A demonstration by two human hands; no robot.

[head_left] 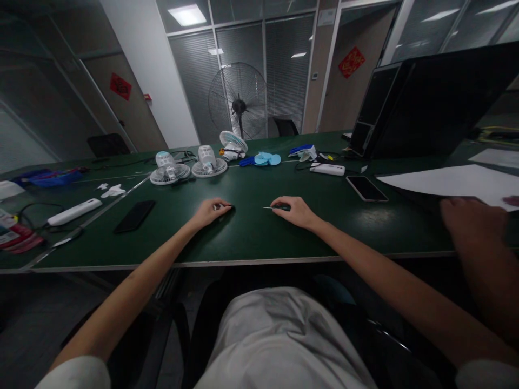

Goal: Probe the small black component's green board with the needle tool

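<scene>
My right hand (298, 212) is closed around the dark handle of a screwdriver (283, 207), whose thin metal shaft points left, just above the green table (251, 237). Across a short gap, my left hand (208, 212) rests near the tabletop with its fingers pinched together. A small dark piece (231, 207) shows at its fingertips, too small to name. Beyond the hands lie light-blue fan blades (267, 159) and white fan parts with round grilles (209, 167).
A black phone (135, 216) and a white power strip (75, 212) lie to the left. On the right are another phone (367, 188), a white strip (327, 169), white paper (454, 181) and a large black monitor (438, 102). Another person's hand (472, 216) is by the paper.
</scene>
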